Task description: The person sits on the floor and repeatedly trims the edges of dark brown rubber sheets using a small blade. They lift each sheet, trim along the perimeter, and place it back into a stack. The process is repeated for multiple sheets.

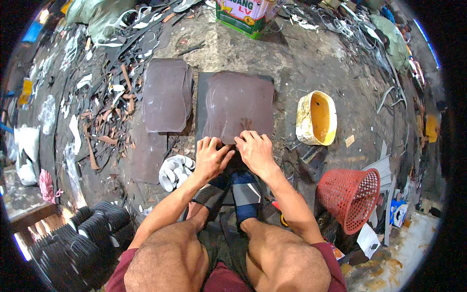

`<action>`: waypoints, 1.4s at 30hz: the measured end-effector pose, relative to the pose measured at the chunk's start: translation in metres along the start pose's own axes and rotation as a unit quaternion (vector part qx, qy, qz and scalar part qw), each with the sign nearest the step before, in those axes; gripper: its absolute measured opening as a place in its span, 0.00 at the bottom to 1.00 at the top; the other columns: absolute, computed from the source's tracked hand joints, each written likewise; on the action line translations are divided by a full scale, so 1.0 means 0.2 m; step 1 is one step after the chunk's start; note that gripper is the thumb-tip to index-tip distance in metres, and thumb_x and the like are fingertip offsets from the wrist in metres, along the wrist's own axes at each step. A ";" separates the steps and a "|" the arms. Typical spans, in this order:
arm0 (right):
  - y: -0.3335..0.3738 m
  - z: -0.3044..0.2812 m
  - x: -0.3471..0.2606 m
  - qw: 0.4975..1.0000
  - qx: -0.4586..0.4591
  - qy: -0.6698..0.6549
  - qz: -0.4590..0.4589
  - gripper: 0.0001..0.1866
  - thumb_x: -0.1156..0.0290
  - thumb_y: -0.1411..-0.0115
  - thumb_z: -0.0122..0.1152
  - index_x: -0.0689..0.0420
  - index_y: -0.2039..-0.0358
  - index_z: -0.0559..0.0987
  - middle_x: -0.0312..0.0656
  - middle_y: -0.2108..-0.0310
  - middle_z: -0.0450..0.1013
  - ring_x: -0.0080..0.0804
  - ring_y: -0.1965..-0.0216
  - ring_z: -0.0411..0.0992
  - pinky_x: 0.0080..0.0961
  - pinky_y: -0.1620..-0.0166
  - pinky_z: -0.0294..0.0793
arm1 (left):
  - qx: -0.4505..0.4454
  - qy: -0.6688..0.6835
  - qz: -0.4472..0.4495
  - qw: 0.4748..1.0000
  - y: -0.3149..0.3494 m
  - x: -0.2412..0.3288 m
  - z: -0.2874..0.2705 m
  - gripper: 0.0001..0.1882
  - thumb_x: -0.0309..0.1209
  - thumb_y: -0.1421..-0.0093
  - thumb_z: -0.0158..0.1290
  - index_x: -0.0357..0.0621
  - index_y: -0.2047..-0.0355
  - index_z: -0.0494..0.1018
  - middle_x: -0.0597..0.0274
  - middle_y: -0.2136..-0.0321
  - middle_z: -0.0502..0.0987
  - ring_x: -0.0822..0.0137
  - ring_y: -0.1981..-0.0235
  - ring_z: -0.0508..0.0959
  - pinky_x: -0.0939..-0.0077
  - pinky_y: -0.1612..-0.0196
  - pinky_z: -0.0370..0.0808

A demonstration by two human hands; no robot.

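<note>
A dark brown sheet point(241, 104) with pale curved outlines drawn on it lies on a black board point(201, 97) in front of me. My left hand point(210, 158) is at the sheet's near edge, its fingers bent and closed on it. Close beside it, my right hand point(254, 153) pinches the same edge near the middle. The fingertips are partly hidden. Left of the board lies a stack of similar brown sheets point(167, 95), also marked with outlines.
Near my left forearm is a pile of white oval pieces point(173, 171). To the right stand a yellow-lined tub point(322, 119) and a tipped red basket point(348, 197). A metal can point(243, 19) is at the back; scraps point(109, 104) cover the left floor. Black soles point(78, 243) are stacked lower left.
</note>
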State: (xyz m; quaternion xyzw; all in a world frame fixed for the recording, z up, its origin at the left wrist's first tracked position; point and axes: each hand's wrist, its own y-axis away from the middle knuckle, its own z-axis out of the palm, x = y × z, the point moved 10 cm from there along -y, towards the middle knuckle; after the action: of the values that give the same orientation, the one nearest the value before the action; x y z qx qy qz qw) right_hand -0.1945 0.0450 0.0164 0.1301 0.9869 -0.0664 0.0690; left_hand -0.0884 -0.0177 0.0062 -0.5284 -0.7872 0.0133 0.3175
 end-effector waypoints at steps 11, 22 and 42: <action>0.09 0.18 0.76 0.918 0.004 -0.220 0.330 0.32 0.55 0.34 0.65 0.65 0.38 0.73 0.60 0.42 0.74 0.59 0.39 0.71 0.46 0.36 0.70 | -0.087 -0.006 0.011 0.996 -0.06 0.05 0.05 0.23 0.42 0.37 0.64 0.50 0.44 0.80 0.51 0.42 0.73 0.47 0.39 0.71 0.50 0.35 0.66; -0.04 -0.38 0.27 0.791 0.180 -0.547 0.207 0.38 0.69 0.29 0.58 0.56 0.23 0.55 0.54 0.27 0.61 0.46 0.32 0.66 0.41 0.34 0.68 | 0.126 0.541 -0.331 0.763 -0.21 -0.91 -0.45 0.29 0.24 0.38 0.66 0.37 0.36 0.73 0.67 0.61 0.82 0.73 0.60 0.81 0.76 0.54 0.77; -0.15 0.16 -0.06 0.961 0.136 -0.229 0.080 0.16 0.52 0.45 0.72 0.48 0.62 0.85 0.40 0.59 0.82 0.45 0.47 0.77 0.45 0.45 0.72 | -0.127 0.101 -0.156 0.974 0.41 -0.30 0.23 0.17 0.29 0.44 0.64 0.35 0.55 0.80 0.48 0.56 0.77 0.46 0.50 0.77 0.55 0.46 0.76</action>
State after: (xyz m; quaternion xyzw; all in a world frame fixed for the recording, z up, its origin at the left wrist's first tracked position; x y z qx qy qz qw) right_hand -0.1881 0.0085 -0.0099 0.1978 0.9128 -0.2223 0.2798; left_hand -0.0303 -0.0180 -0.0882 -0.4339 -0.8189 -0.1903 0.3239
